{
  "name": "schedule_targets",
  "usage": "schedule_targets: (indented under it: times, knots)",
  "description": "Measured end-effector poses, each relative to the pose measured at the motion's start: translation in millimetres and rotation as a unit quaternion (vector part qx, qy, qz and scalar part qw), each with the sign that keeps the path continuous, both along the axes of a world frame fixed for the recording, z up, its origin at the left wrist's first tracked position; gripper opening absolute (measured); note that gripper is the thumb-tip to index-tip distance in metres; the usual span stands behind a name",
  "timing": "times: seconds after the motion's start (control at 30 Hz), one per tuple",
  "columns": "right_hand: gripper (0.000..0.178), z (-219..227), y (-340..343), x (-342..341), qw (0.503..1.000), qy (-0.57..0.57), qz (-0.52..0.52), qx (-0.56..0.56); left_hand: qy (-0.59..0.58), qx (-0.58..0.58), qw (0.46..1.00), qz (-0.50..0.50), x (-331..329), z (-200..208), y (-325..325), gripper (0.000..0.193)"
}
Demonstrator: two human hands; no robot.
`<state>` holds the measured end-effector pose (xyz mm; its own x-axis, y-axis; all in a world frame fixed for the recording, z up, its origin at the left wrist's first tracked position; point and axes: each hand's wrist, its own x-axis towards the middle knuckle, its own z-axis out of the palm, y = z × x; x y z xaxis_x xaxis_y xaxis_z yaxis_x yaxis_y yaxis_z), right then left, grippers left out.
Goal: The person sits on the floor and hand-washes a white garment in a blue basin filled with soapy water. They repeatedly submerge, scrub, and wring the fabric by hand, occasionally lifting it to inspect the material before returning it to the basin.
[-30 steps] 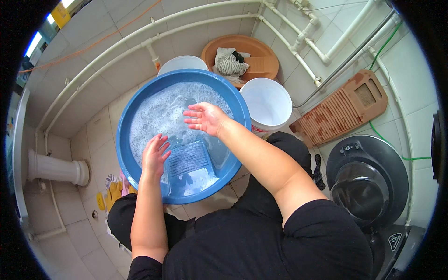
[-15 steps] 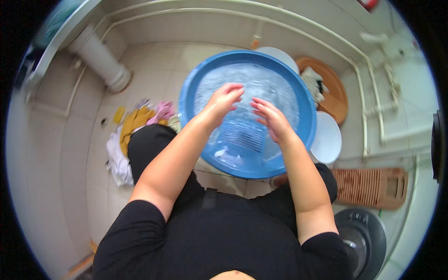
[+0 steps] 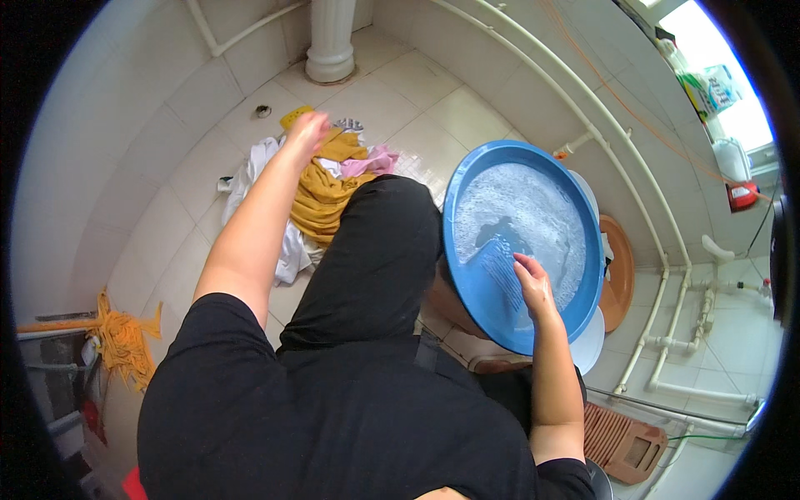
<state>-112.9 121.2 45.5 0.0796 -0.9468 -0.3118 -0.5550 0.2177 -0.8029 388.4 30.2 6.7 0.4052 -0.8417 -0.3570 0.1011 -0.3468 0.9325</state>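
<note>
A large round blue basin (image 3: pixel 451 225) holds sudsy water (image 3: pixel 542 196). A ridged blue washboard surface (image 3: pixel 500 275) slopes at its near side. Over that ridged part hovers my right hand (image 3: pixel 536 286), empty, its fingers loosely bent and apart from the thumb. My left hand (image 3: pixel 309 133) is stretched out to the left, above the far side of a heap of clothes on the floor. Its fingers are blurred, and I cannot tell whether they touch anything. Mustard-yellow cloth (image 3: pixel 321 200), pink cloth (image 3: pixel 373 162) and white cloth (image 3: pixel 287 254) make up the heap. Beside the left hand lies a small yellow item (image 3: pixel 296 116).
Behind the basin are a brown oval tub (image 3: pixel 618 292) and white basins (image 3: pixel 590 342). A brown washboard (image 3: pixel 623 442) lies at the lower right. Pale pipes (image 3: pixel 612 125) run along the wall. A white column-like pipe (image 3: pixel 331 42) stands beyond the clothes; an orange mop (image 3: pixel 123 337) is at left.
My view has turned left. My left hand has moved from above the basin to over the clothes heap. The right hand stays over the basin, now nearer its ridged part.
</note>
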Motion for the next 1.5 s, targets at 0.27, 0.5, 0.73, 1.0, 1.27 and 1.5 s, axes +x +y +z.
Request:
schedule_targets:
  times: [0.27, 0.5, 0.73, 1.0, 1.27, 1.5]
  knots:
    - [0.038, 4.6, 8.5, 23.7, 0.996, -0.009, -0.013, 0.083, 0.093, 0.123, 0.972, 0.179, 23.1, -242.6, 104.1, 0.046]
    - [0.037, 23.0, 11.4, 39.1, 0.995, -0.033, -0.006, 0.099, 0.162, 0.212, 0.942, 0.205, 0.8, -212.5, 129.9, 0.051]
    - [0.038, 18.3, 20.3, 29.7, 0.991, -0.051, -0.036, 0.121, -0.023, 0.409, 0.882, 0.234, 16.1, -177.2, 151.6, 0.069]
    - [0.036, 19.0, 16.0, 35.1, 0.988, -0.079, -0.02, 0.131, 0.009, 0.238, 0.959, 0.151, 28.5, -221.9, 171.5, 0.045]
    - [0.035, 20.5, 25.2, 17.8, 0.986, -0.125, -0.033, 0.107, -0.045, -0.111, 0.957, 0.265, 65.9, -42.8, 102.5, 0.041]
    - [0.036, 9.6, 37.7, -14.3, 0.981, -0.174, -0.071, 0.056, 0.168, -0.457, 0.867, 0.11, 17.5, 162.2, 54.5, 0.031]
